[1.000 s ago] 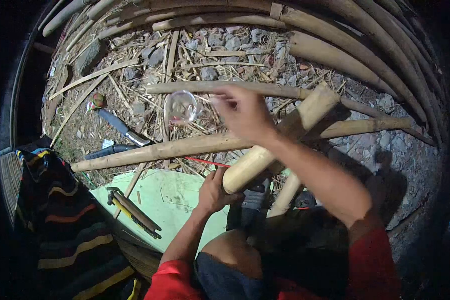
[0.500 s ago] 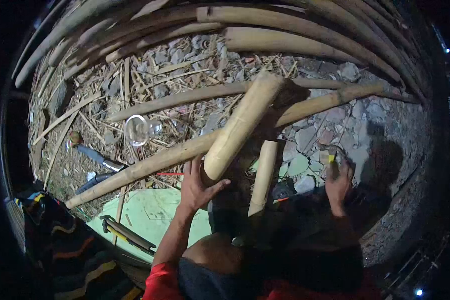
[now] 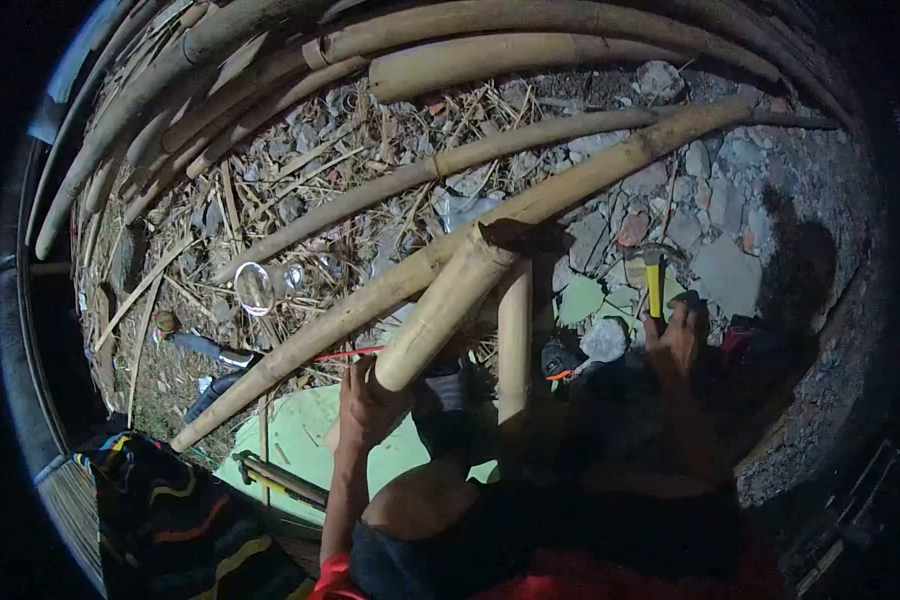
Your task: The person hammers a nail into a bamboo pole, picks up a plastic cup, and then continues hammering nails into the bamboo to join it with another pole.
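Observation:
My left hand (image 3: 368, 405) is closed round the lower end of a thick bamboo piece (image 3: 442, 305), which slants up to the right towards a long bamboo pole (image 3: 360, 304). In my right hand (image 3: 678, 338) is a hammer (image 3: 654, 283) with a yellow handle, its head pointing away from me. A second short bamboo piece (image 3: 514, 345) stands between my hands, its lower end in shadow. Near its right side lie a dark round tool with an orange tip (image 3: 560, 360) and a pale stone (image 3: 604, 341).
Several long bamboo poles (image 3: 490, 65) lie across the back. A thinner pole (image 3: 370, 198) crosses the rubble. At the left are a clear plastic cup (image 3: 255, 289), a blue-handled tool (image 3: 196, 346), a yellow-and-black saw (image 3: 282, 482) and patterned cloth (image 3: 175, 520). A green sheet (image 3: 305, 425) lies near my left arm.
The thick bamboo piece has tipped lower, its far end moving down and left, with my left hand still on it. The hammer now shows more of its handle. The whole view has shifted slightly.

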`<state>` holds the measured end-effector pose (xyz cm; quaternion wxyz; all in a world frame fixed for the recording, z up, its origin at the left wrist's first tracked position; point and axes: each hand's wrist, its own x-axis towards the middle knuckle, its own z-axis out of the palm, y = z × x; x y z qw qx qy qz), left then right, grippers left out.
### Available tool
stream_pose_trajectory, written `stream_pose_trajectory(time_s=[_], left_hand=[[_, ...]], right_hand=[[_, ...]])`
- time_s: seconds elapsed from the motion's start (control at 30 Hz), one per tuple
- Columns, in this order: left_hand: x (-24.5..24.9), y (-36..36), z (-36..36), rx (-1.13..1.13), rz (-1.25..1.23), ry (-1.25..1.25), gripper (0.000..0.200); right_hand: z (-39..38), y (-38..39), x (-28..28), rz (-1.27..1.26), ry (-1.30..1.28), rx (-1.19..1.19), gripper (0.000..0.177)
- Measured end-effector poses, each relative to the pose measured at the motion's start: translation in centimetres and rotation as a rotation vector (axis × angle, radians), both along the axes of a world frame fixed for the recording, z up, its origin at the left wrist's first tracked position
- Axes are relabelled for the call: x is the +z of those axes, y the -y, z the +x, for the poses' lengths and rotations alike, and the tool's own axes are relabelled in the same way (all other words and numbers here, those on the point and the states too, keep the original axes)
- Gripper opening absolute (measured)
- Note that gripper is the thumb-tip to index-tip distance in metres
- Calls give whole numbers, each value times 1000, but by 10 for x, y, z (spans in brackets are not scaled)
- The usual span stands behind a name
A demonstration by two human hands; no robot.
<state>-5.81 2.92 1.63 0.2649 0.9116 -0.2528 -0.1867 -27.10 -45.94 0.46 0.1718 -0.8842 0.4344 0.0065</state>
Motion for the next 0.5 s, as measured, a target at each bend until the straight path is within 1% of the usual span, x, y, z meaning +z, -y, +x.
stream_pose_trajectory(time_s=[0.03, 0.1, 0.13, 0.2, 0.23, 0.27, 0.3, 0.33, 0.4, 0.43, 0.5], left_hand=[[4, 10, 6, -64, 43, 78, 94], [32, 58, 19, -12, 77, 54, 100], [38, 82, 29, -12, 25, 43, 99], [43, 122, 47, -11, -80, 16, 96], [46, 138, 55, 8, -33, -76, 94], [49, 152, 62, 25, 16, -169, 92], [50, 160, 64, 42, 65, -263, 90], [48, 161, 61, 29, 6, -217, 88], [42, 156, 54, -10, -107, -131, 84], [39, 153, 48, -80, -112, -107, 84], [33, 147, 37, -212, -122, -57, 83]], right_hand=[[-2, 2, -9, -50, -20, 22, 47], [-8, 5, -21, 22, 44, 55, 43], [-9, 7, -25, 55, 79, 72, 41], [-1, 4, -10, 135, 39, 37, 38], [2, 1, -4, 175, 18, 17, 36], [2, -1, -6, 183, 58, -24, 35], [2, -3, -8, 190, 96, -66, 34], [1, -4, -9, 196, 136, -111, 33], [-3, -8, -3, 227, 214, -87, 33], [-3, -16, 5, 249, 251, -77, 33], [7, -34, 33, 443, 448, -57, 37]])
